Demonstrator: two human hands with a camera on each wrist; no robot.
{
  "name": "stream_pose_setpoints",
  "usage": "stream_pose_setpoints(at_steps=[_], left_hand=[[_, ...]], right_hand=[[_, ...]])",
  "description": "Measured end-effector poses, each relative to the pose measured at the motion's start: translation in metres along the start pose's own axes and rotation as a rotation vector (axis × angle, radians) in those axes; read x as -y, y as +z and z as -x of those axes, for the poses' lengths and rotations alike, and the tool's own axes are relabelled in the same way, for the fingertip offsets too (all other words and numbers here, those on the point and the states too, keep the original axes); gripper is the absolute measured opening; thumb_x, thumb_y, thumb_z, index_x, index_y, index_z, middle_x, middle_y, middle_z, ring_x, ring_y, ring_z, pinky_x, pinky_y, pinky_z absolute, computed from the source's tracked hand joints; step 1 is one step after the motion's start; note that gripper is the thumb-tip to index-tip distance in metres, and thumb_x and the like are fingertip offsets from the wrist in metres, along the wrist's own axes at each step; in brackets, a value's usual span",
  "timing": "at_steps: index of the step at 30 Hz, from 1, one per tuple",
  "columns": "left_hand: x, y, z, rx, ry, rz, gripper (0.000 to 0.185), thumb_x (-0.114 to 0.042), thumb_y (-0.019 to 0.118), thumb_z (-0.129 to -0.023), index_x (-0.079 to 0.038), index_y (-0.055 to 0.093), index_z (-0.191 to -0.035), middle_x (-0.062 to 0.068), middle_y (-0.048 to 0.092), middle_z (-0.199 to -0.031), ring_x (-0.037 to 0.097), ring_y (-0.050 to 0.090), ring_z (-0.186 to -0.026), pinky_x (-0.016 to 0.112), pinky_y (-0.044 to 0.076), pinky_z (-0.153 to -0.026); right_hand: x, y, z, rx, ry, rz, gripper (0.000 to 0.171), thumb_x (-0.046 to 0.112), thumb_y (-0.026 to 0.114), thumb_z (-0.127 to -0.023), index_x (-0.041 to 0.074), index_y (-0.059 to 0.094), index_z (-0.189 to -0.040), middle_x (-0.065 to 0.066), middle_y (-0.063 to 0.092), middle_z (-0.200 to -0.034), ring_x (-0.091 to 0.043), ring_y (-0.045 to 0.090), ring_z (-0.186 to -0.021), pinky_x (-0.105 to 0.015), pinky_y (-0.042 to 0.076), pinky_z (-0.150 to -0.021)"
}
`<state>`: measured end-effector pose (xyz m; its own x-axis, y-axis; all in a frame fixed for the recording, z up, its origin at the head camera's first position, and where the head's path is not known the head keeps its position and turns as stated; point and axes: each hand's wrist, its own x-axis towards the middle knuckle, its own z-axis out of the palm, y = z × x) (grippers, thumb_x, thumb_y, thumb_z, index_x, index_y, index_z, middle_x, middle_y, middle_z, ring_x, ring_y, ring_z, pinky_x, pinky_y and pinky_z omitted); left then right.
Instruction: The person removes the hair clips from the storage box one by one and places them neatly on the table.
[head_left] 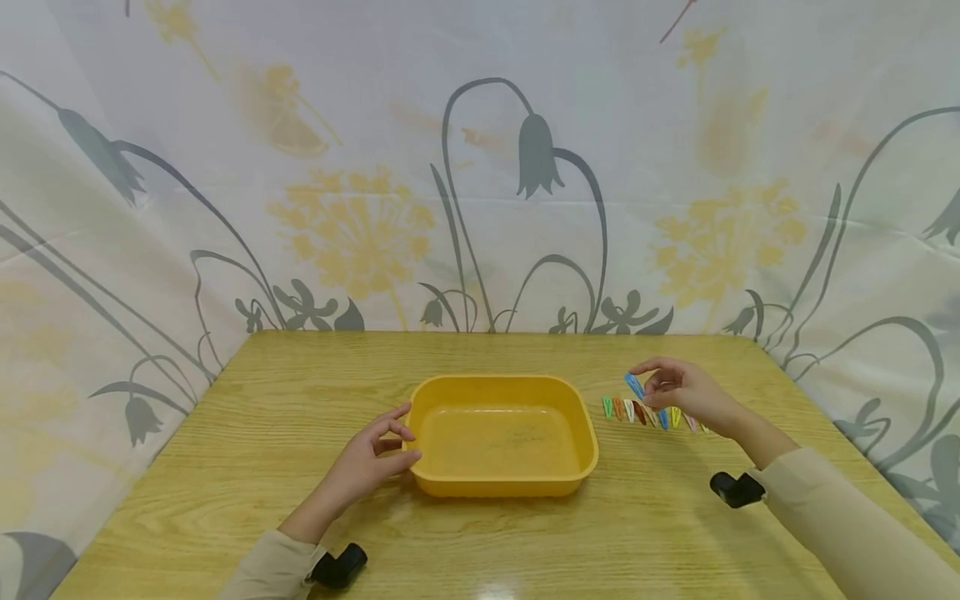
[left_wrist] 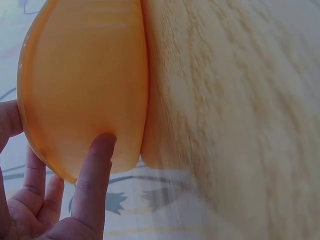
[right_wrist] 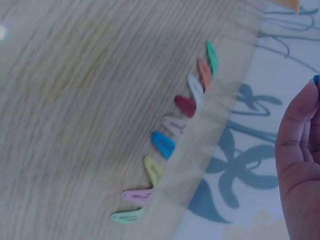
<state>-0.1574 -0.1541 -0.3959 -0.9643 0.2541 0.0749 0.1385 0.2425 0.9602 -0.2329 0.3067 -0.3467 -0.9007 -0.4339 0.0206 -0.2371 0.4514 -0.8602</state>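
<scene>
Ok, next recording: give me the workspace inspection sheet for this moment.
Surface: wooden table, light grain.
Job's things: yellow tray, nothing inside it; row of coloured hair clips to its right; one blue clip lifted.
Clutter: nothing seen.
Hands: left hand touches the tray's left wall; right hand pinches the blue clip above the row.
Cables: nothing seen.
Surroundings: floral cloth backdrop behind and beside the table.
</scene>
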Motion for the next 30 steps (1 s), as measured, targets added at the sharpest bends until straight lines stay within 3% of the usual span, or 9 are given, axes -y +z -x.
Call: stream_pose_setpoints(at_steps=[11, 14, 20, 30], left_hand=[[0.0, 0.0, 0.001, 0.013, -0.008, 0.026, 0.024, -0.015, 0.071, -0.084, 0.001, 0.057, -0.096, 0.014, 0.029, -0.148, 0.043, 0.045, -0.115, 0.031, 0.053, -0.077], [-0.001, 0.0, 0.001, 0.009, -0.008, 0.017, 0.023, -0.015, 0.071, -0.084, 0.0, 0.057, -0.096, 0.014, 0.03, -0.148, 0.042, 0.046, -0.115, 0.031, 0.053, -0.079], [-0.002, 0.0, 0.001, 0.0, 0.005, -0.008, 0.021, -0.014, 0.071, -0.084, -0.002, 0.058, -0.095, 0.012, 0.031, -0.147, 0.037, 0.05, -0.112, 0.035, 0.05, -0.085], [0.0, -0.002, 0.001, 0.018, 0.035, -0.024, 0.023, -0.015, 0.07, -0.085, 0.0, 0.057, -0.096, 0.016, 0.03, -0.147, 0.038, 0.052, -0.109, 0.029, 0.052, -0.079]], right_hand=[[-0.027, -0.014, 0.024, -0.096, 0.003, -0.041, 0.043, 0.005, 0.059, -0.09, -0.008, 0.044, -0.128, -0.018, 0.054, -0.086, -0.033, 0.053, -0.062, -0.043, 0.049, -0.052], [-0.036, -0.018, 0.029, -0.111, 0.004, -0.031, 0.043, 0.007, 0.059, -0.091, -0.008, 0.043, -0.128, -0.02, 0.054, -0.085, -0.034, 0.053, -0.061, -0.041, 0.048, -0.055], [-0.051, -0.027, 0.038, -0.147, 0.044, 0.018, 0.045, 0.011, 0.059, -0.092, -0.008, 0.042, -0.129, -0.015, 0.056, -0.085, -0.03, 0.056, -0.073, -0.036, 0.049, -0.065], [-0.073, -0.038, 0.053, -0.186, 0.12, 0.025, 0.042, 0.009, 0.058, -0.092, -0.005, 0.044, -0.13, -0.013, 0.055, -0.089, -0.019, 0.057, -0.079, -0.031, 0.052, -0.069]])
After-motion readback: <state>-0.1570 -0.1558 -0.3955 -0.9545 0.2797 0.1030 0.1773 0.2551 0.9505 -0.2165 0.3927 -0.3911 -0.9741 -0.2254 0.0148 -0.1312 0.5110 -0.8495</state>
